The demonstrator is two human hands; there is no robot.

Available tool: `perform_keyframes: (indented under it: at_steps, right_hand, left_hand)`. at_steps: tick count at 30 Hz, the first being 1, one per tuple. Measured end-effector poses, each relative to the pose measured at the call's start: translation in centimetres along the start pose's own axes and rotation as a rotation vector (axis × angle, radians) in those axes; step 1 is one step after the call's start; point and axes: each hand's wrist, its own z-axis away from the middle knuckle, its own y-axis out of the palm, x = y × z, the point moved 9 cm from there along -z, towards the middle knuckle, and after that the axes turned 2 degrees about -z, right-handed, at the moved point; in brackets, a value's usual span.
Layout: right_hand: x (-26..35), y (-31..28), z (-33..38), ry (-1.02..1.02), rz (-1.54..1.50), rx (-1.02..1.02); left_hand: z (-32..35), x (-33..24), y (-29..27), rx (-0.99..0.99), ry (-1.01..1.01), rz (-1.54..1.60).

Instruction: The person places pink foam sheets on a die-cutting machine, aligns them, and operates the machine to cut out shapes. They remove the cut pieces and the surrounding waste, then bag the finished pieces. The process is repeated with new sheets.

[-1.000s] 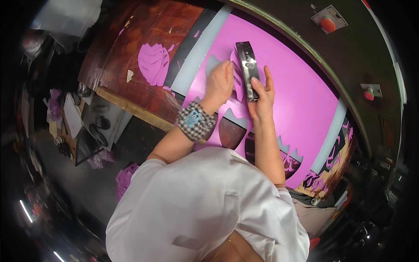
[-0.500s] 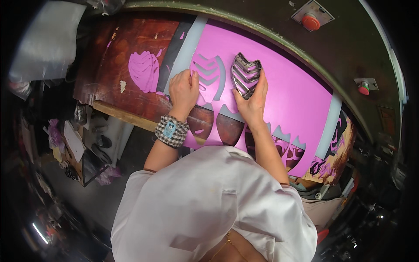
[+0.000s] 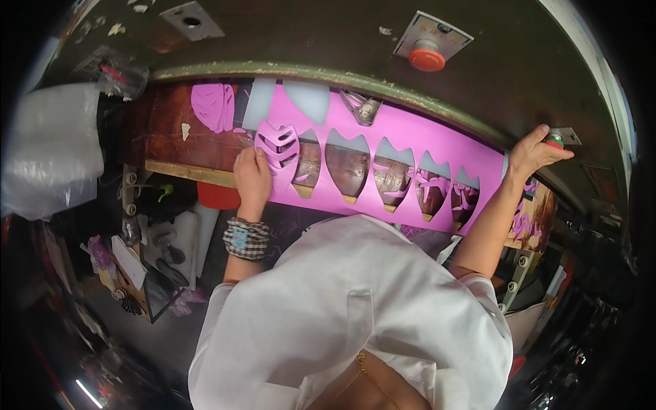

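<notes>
My left hand [image 3: 253,178] pinches the edge of a pink cut-out piece [image 3: 279,154] with curved slots, held over the left part of the pink sheet [image 3: 355,193]. My right hand [image 3: 534,154] reaches to the far right, thumb and fingers spread around a green push button [image 3: 555,140] on the machine's front, touching it. On the sheet, a metal cutting die [image 3: 362,108] lies partly hidden under the machine's dark green beam [image 3: 273,70]. Left of it, a leaf-shaped hole shows the pale grey layer [image 3: 307,99] below.
Several pink cut pieces lie stacked [image 3: 213,108] on the worn brown board [image 3: 171,137] at left. A red push button [image 3: 426,56] sits on the machine above. Pink scraps [image 3: 437,184] rest in the sheet's openings. A clear plastic bag [image 3: 51,150] hangs far left.
My right hand has let go of the cutting die and moved right to the green button. My left hand now holds a cut-out piece, lifted from the sheet. The machine's beam appears nearer, partly covering the die.
</notes>
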Motion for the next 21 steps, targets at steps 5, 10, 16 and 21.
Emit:
perform_keyframes:
  at_steps: [5,10,16,21]
  right_hand:
    - [-1.6,-2.9,4.4,0.028,-0.078,-0.102]
    - [-6.2,-5.1,6.5,-0.120,0.088,0.075]
    - [-4.9,0.5,14.8,-0.042,-0.096,0.444]
    - [4.0,5.8,22.3,-0.138,-0.333,0.740]
  left_hand:
    - [0.8,-0.3,1.2,-0.032,-0.017,-0.070]
    - [1.4,1.6,1.6,0.010,-0.094,-0.101]
    - [1.8,1.0,3.2,-0.152,-0.030,-0.270]
    - [1.8,-0.3,1.5,-0.268,-0.014,-0.018]
